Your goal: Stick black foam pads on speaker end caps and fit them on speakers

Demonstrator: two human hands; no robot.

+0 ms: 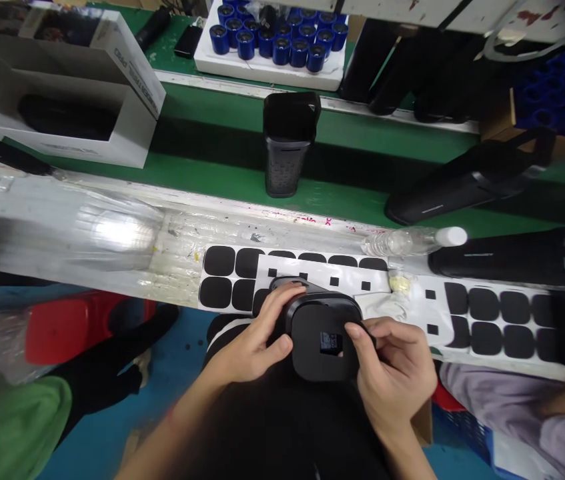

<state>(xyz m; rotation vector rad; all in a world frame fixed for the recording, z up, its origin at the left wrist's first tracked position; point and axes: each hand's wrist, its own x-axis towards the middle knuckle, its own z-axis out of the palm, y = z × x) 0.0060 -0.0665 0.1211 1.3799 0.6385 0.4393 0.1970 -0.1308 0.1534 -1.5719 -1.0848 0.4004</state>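
My left hand (pixel 257 347) is closed around the side of a black device (pixel 289 308), whose squarish end faces up toward me. A black rounded-square sticker (pixel 312 353) lies over that end, and a printed label shows through its small square cut-out. With thumb and fingers my right hand (pixel 395 363) pinches the sticker's right edge. Sheets of the same black stickers (pixel 219 260) lie on the bench just beyond my hands. A white backing sheet (pixel 347 272) with small black squares overlaps them. The device's far end is hidden.
Upright on the green belt (pixel 202 133) stands a black housing (pixel 287 147). Black cylindrical devices (pixel 462 183) lie at right, beside a clear bottle (pixel 407 240). A white box (pixel 127 113) sits at left, blue parts in a foam tray (pixel 272 67) behind. People sit on both sides.
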